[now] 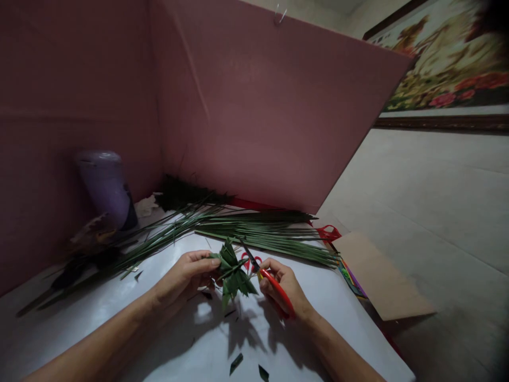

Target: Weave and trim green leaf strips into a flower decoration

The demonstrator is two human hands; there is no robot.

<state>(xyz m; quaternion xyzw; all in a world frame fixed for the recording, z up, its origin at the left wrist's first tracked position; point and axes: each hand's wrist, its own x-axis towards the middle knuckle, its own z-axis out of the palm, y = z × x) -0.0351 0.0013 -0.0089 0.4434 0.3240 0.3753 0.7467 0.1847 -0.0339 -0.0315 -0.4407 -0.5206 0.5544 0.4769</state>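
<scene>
Between thumb and fingers, my left hand (194, 270) pinches a star-like shape folded from green leaf strips (234, 276), held above the white table (159, 350). My right hand (284, 281) is wrapped round red-handled scissors (280, 294), whose dark blades point up and left beside the folded leaf shape. Whether the blades touch the leaf I cannot tell. Behind the folded leaf, a second pair of scissors with red finger loops (251, 260) lies partly hidden on the table. Small leaf offcuts (236, 364) are scattered below my hands.
Long green leaf strips (270, 233) lie across the back of the table. A purple container (105, 185) stands at the left, near the pink panels (254, 106). A brown cardboard flap (382, 276) sticks out past the right edge, near a red plastic piece (329, 232).
</scene>
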